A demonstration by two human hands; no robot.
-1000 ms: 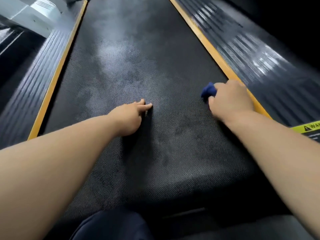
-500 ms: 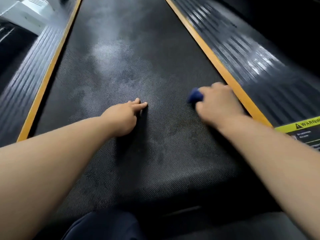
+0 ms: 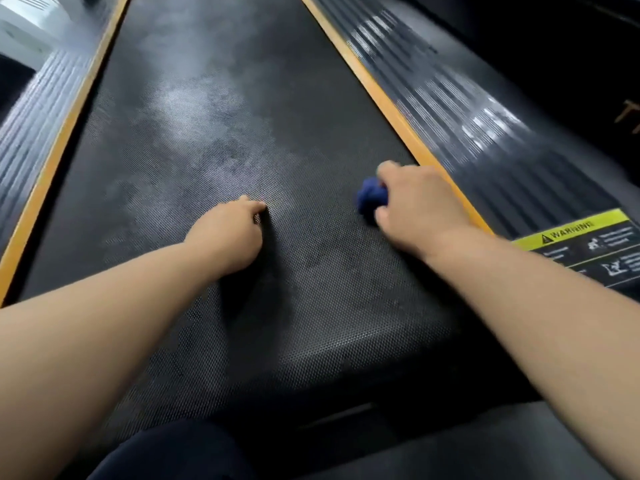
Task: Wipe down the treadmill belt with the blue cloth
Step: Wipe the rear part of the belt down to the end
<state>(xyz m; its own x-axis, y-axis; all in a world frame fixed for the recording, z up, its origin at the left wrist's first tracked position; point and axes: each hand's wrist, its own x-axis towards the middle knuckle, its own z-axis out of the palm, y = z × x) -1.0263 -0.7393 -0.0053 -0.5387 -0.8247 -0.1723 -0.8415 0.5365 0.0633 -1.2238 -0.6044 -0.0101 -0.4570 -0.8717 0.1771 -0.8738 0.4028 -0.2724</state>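
The black textured treadmill belt (image 3: 214,109) runs away from me, with pale dusty patches on its far middle part. My right hand (image 3: 419,206) grips a bunched blue cloth (image 3: 371,198) and presses it on the belt close to the right yellow strip. Only a small wad of the cloth shows at the hand's left side. My left hand (image 3: 230,233) rests on the belt's middle with its fingers curled under and the fingertips touching the surface. It holds nothing.
Yellow strips (image 3: 391,109) border the belt on both sides, with ribbed grey side rails (image 3: 467,116) beyond them. A yellow warning sticker (image 3: 575,230) lies on the right rail. A white machine part (image 3: 24,26) is at the top left. My dark-clothed knee (image 3: 173,452) is at the bottom.
My right hand with the blue cloth slid left from the yellow strip onto the belt. The left hand stayed in place on the belt, and the view shifted slightly.
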